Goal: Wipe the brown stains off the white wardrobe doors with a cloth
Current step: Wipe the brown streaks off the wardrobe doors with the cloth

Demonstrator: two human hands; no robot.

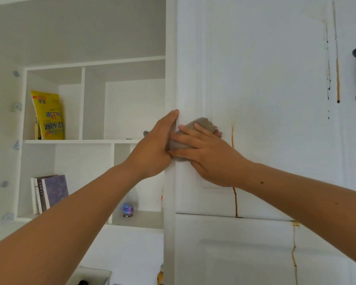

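Forearms [70, 223] reach up to the cloth [203, 123], pressed on the white wardrobe door [265, 79] under the right hand [206, 153], its grip flat and open, left hand [156, 145] likewise flat just left of the cloth; brown stains [233, 136] just right of the cloth and farther right remain, so little seems done.

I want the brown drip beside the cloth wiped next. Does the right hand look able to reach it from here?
Probably yes. The right hand presses the cloth flat on the door, and the brown drip runs just right of the cloth, partly behind that hand. Nothing stands between them.
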